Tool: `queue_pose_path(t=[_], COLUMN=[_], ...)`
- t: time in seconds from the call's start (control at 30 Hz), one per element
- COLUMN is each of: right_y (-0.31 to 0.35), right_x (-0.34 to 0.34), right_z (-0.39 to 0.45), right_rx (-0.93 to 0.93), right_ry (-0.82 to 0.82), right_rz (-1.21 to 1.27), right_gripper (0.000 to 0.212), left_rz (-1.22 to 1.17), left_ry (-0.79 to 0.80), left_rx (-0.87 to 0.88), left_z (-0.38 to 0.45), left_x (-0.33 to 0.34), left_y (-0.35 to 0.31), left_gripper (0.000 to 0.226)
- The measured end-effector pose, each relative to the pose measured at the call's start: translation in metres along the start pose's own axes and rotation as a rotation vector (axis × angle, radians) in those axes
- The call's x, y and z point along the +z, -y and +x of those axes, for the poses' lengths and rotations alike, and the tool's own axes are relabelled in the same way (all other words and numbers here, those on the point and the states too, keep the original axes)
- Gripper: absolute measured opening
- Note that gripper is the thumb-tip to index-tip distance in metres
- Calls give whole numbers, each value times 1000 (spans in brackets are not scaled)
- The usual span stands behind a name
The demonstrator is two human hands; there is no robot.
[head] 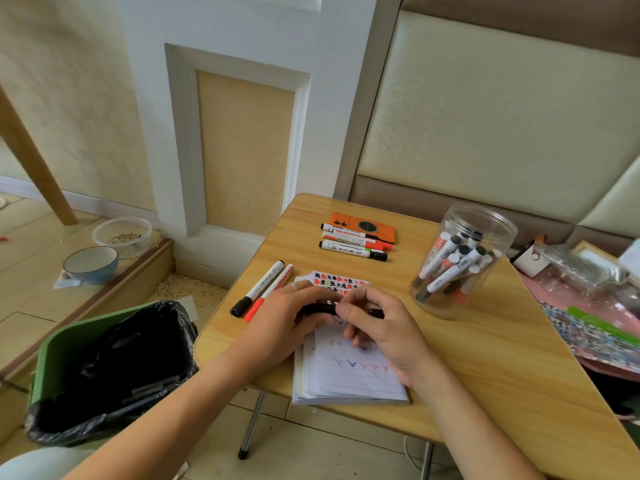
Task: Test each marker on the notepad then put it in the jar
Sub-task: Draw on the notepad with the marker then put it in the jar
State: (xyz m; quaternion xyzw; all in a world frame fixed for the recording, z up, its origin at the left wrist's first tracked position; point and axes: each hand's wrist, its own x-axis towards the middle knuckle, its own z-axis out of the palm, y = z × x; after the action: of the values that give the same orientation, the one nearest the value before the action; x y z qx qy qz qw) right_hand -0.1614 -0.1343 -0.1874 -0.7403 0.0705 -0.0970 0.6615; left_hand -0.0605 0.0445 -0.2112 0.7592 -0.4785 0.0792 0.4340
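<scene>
A black marker [320,309] lies level over the top of the lined notepad [349,379], held at both ends. My left hand [284,317] grips its left end and my right hand [377,323] pinches its right part. The notepad page carries several small blue and red check marks. A clear plastic jar [464,261] with several markers inside stands at the right of the wooden table [485,358]. Two markers [263,289], one black-capped and one red-capped, lie left of the notepad. Three more markers [353,241] lie at the back.
An orange case [363,224] lies under the back markers. A green bin [104,368] with a black liner stands left of the table. Bowls [91,265] sit on the floor at the left. Bags and patterned paper [588,327] crowd the right edge.
</scene>
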Motion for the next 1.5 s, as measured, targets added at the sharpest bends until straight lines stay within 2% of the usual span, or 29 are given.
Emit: queue_pose_path(t=[0.07, 0.2, 0.57, 0.8, 0.97, 1.1, 1.2, 1.3, 1.5], right_y=[1, -1, -1, 0, 0, 1, 6, 16, 48], right_x=[-1, -1, 4, 5, 5, 4, 1, -6, -41], right_z=[-1, 1, 1, 1, 1, 2, 7, 10, 10], right_rx=[19, 33, 23, 12, 2, -6, -37, -122, -368], right_ry=[27, 22, 8, 10, 0, -96, -196, -291, -587], right_rz=[-23, -39, -46, -77, -75, -97, 21, 61, -397], right_gripper=[19, 19, 11, 24, 20, 4, 15, 17, 12], left_rz=[-3, 6, 13, 29, 35, 60, 140, 197, 264], left_ry=[-2, 3, -22, -5, 0, -14, 29, 86, 158], left_rx=[8, 6, 5, 14, 6, -21, -35, -70, -152], left_z=[0, 0, -1, -1, 1, 2, 1, 1, 4], left_x=[-2, -2, 1, 2, 3, 6, 11, 14, 14], left_y=[-1, -2, 3, 6, 6, 4, 8, 11, 15], left_gripper=[20, 11, 8, 7, 4, 10, 22, 39, 49])
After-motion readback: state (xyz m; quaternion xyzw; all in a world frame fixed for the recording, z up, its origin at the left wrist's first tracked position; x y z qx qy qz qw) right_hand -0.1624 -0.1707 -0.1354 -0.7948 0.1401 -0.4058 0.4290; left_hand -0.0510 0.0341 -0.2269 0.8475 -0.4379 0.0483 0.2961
